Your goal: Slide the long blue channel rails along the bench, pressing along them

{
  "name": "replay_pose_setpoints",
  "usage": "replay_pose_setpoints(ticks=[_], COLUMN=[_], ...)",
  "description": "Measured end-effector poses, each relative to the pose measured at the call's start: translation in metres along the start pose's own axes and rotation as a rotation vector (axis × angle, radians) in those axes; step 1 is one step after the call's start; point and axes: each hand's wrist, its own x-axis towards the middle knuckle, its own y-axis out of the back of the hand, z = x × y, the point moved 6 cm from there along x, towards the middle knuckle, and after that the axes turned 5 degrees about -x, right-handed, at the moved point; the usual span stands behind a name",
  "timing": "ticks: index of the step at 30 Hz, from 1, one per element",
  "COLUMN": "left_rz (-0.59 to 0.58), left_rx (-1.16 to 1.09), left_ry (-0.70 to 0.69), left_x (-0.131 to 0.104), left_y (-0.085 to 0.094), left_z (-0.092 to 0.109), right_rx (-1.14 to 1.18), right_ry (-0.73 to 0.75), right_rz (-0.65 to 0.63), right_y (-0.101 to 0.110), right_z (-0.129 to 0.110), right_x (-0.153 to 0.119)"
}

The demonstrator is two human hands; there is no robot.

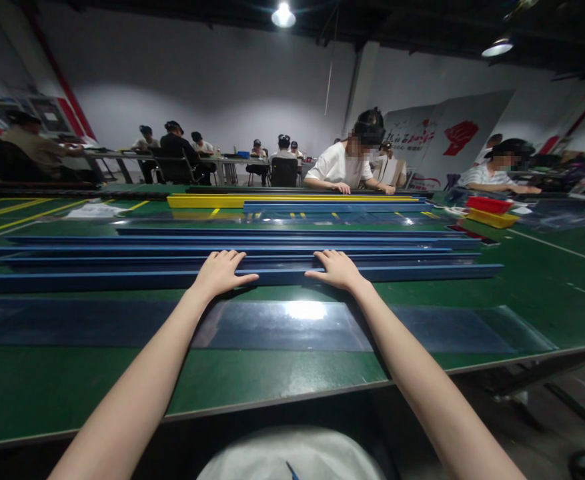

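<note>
Several long blue plastic channel strips lie side by side across the green table. Both my hands are on the nearest blue channel strip [282, 274]. My left hand [221, 272] spans it left of the middle, fingers bent over its far side and thumb along the near wall. A short way to the right, my right hand [339, 270] grips it in the same way, with its thumb pointing toward the left one. The fingertips' undersides are hidden. Under my forearms, a clear plastic sheet [272, 327] lies flat along the table's near edge.
Farther back are a yellow strip [202, 201] and another blue strip [332, 207]. Across the table [272, 377], a person in white [339, 163] rests both hands by them. Red [489, 204] and yellow trays [492, 218] stand at right. Other people sit behind.
</note>
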Motion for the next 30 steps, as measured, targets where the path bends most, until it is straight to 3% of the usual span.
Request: replay_pose_setpoints(ticks=[30], left_rz=[0.010], left_rx=[-0.001], left_ry=[-0.008], left_x=[-0.0009], left_y=[0.0016], left_z=[0.0015], right_rx=[-0.024], right_ry=[0.028], right_rz=[-0.010], right_y=[0.0028], right_z=[-0.0031], right_x=[-0.0016])
